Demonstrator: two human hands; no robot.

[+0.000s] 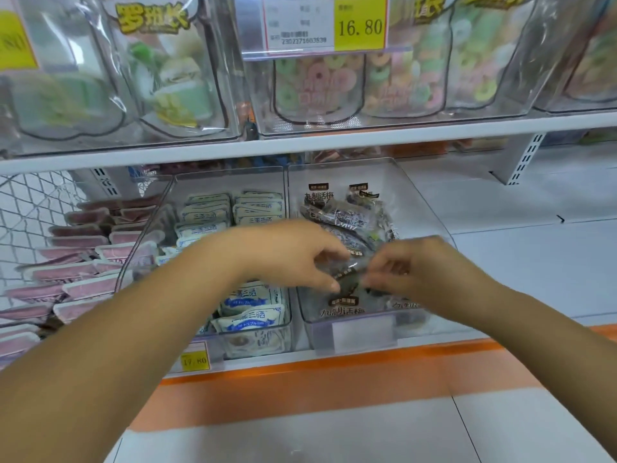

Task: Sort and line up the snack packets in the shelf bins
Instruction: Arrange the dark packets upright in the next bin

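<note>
A clear bin [430, 208] on the lower shelf holds several transparent packets of dark preserved plums [347, 212]. Both hands are inside this bin. My left hand [293, 253] pinches the left side of one dark plum packet [350, 279] between thumb and fingers. My right hand [417, 265] pinches the same packet's right side with curled fingers. The packet is blurred and partly hidden by the hands. To the left, a second clear bin [160, 222] holds rows of white and blue packets [253, 305].
Pink packets [83, 262] are stacked at the far left next to a wire basket [30, 208]. The upper shelf carries bins of ring candy bags [320, 85] and a price tag reading 16.80 [359, 25]. Bare white shelf [534, 228] lies right of the plum bin.
</note>
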